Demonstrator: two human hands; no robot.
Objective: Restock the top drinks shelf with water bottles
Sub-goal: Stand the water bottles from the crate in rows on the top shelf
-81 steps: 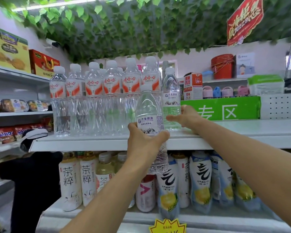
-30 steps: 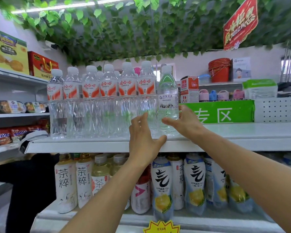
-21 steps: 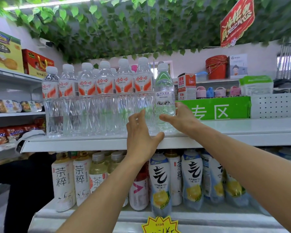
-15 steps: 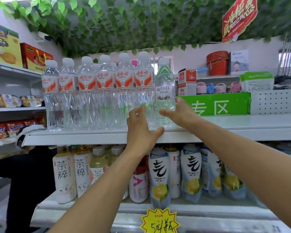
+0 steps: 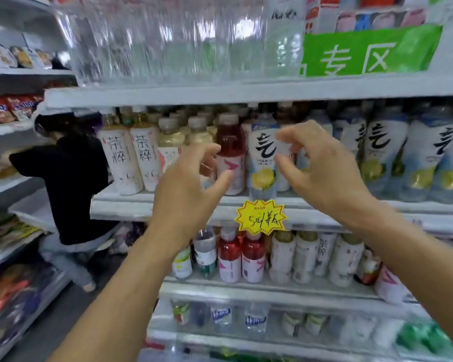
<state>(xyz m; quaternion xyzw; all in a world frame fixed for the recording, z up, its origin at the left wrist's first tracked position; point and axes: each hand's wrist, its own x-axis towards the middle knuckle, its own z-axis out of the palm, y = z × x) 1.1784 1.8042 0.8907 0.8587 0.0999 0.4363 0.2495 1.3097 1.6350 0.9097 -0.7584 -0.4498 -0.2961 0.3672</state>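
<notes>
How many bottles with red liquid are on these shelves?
3. One red bottle stands on the second shelf, just behind the left hand. Two red bottles stand side by side below the yellow price tag. Others may be hidden.

Your left hand (image 5: 186, 189) is raised in front of you, back toward the camera, fingers loosely curved and spread, thumb angled out to the right. It holds nothing. Your right hand (image 5: 322, 168) is at about the same height, a little higher, fingers bent inward toward the left, thumb below them; it also holds nothing. The two hands are near each other but apart. Both forearms are bare and rise from the lower edge of view, the left from lower left, the right from lower right.
</notes>
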